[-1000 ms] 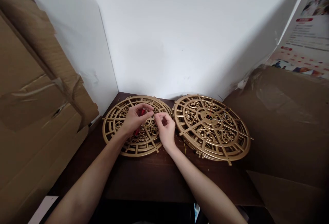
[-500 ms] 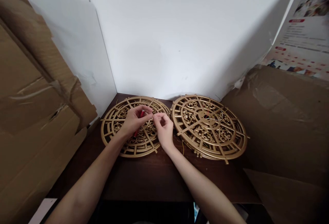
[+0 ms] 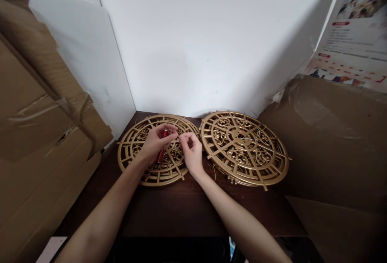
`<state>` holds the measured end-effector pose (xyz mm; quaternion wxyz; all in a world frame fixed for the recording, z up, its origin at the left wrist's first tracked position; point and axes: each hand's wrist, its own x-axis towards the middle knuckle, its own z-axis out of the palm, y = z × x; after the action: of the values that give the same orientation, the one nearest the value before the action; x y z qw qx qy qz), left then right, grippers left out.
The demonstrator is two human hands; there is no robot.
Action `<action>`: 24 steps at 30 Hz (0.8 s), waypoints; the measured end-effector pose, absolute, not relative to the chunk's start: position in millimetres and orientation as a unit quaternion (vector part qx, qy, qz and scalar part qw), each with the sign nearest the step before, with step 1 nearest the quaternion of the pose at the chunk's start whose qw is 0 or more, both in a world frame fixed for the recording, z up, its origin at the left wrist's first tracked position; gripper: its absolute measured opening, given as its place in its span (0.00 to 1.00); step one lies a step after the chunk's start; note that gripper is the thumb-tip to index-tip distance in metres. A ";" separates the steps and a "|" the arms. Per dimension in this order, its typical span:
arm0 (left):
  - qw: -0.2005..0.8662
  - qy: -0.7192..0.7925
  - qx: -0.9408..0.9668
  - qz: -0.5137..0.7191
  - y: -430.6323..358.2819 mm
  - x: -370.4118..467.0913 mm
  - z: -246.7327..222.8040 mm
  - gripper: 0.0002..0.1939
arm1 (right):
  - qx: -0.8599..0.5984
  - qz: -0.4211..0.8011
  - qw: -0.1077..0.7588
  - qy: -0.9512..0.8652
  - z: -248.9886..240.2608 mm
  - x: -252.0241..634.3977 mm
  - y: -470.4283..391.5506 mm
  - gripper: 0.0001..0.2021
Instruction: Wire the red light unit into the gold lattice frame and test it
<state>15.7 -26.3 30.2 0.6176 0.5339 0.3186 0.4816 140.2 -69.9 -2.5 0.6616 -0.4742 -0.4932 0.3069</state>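
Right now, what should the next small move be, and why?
Perhaps the right hand should ease slightly toward the left hand: their fingertips sit close together over the left gold disc, and a red tool shows at the left hand. Anything between them is too small to tell.

Workshop-like nook; cardboard (image 3: 326, 146), gold grilles (image 3: 246, 141)

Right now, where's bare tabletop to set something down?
Tabletop between the forearms, nearer than the left gold disc; smaller patch between right forearm and right cardboard. Crowded: right disc; left disc under left hand, right hand and red rod.
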 end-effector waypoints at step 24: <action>0.784 0.143 0.146 0.586 -14.8 -7.4 54.1 0.12 | -0.460 0.341 0.663 -0.483 -0.6 139.8 -71.6 0.11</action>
<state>-7.4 -14.8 54.1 0.7843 0.1460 0.1429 0.5858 139.8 -71.6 -0.6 0.6627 -0.4598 -0.4825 0.3415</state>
